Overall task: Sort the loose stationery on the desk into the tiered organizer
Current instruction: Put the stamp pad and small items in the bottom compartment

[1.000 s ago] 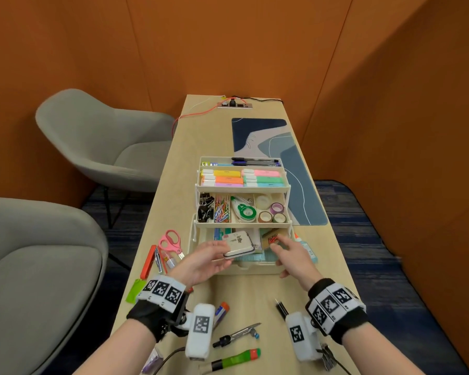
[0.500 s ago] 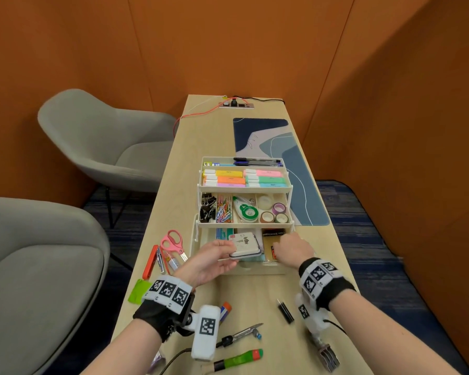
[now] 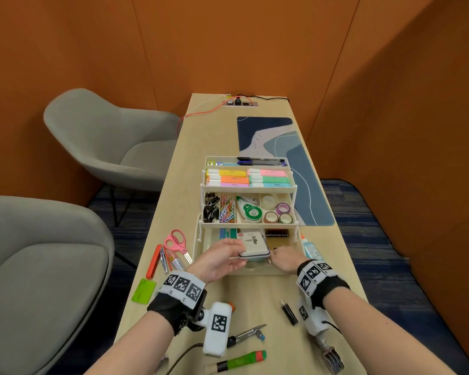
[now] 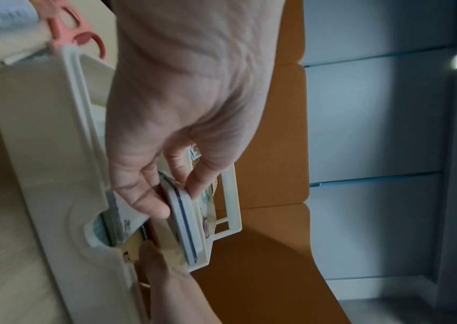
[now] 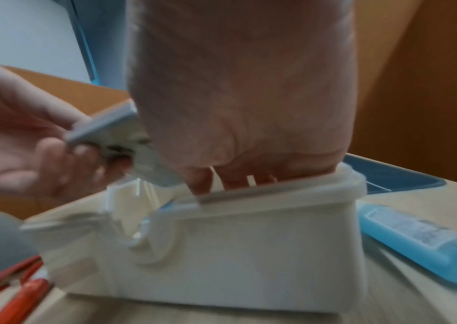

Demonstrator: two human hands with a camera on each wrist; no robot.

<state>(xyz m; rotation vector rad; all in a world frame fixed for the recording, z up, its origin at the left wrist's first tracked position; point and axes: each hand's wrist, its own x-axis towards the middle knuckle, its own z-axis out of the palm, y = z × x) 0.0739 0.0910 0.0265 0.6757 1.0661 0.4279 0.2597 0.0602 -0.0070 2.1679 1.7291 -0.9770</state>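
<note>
The white tiered organizer point(image 3: 255, 269) point(image 4: 41, 153) point(image 5: 249, 241) stands mid-desk, its upper tiers filled with highlighters, clips and tapes. My left hand point(image 3: 222, 255) point(image 4: 174, 197) pinches a white stamp pad point(image 3: 253, 243) point(image 4: 185, 221) point(image 5: 102, 129) with a blue stripe, holding it tilted just above the bottom tier. My right hand point(image 3: 282, 257) point(image 5: 235, 179) reaches over the front wall into that tier, beside a brown envelope pack point(image 3: 278, 239) point(image 4: 147, 232). A fingertip touches the pack; the other fingertips are hidden behind the wall.
Pink scissors point(image 3: 176, 243), an orange stapler point(image 3: 153, 262) and a green card point(image 3: 144, 290) lie left of the organizer. A compass point(image 3: 245, 335), a green marker point(image 3: 241, 359) and a small black piece point(image 3: 289, 312) lie near me. A blue glue bottle point(image 3: 310, 249) point(image 5: 427, 241) lies right. Grey chairs point(image 3: 111, 147) stand left.
My left hand has carried the stamp pad forward and lower over the bottom tier. My right hand has slid left and deeper into the tier, next to the pad.
</note>
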